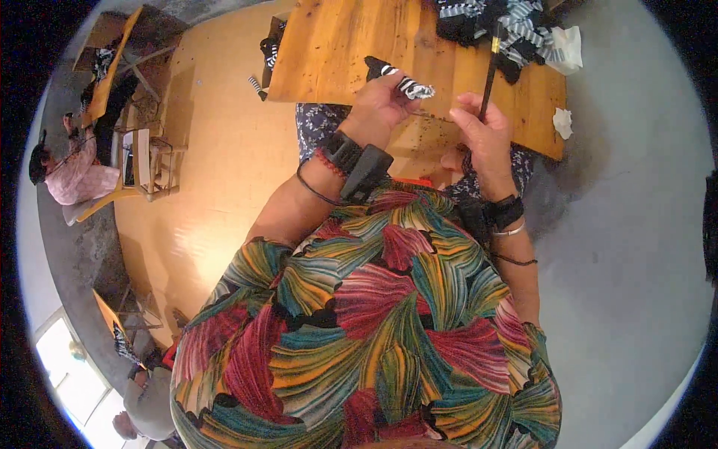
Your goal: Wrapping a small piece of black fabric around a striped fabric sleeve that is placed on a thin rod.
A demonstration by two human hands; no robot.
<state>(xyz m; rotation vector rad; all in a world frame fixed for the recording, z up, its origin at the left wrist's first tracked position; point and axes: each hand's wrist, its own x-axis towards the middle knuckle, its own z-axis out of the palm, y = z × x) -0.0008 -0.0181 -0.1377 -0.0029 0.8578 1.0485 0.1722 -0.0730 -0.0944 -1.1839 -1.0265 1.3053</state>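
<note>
My left hand is closed round a small black-and-white striped knitted piece, with a black end on one side and a frayed white end on the other. I cannot tell whether it is a sock or a glove. Between the thumb and fingers of my right hand stands a thin black rod, tilted slightly, with a yellow band near its far end. The two hands are apart, over the near edge of the wooden table. The rod does not touch the knitted piece.
A heap of striped and black knitted pieces lies at the table's far right, beside a white plastic bag. A white scrap sits near the right edge. At far left, a person works at another table; another person sits lower left.
</note>
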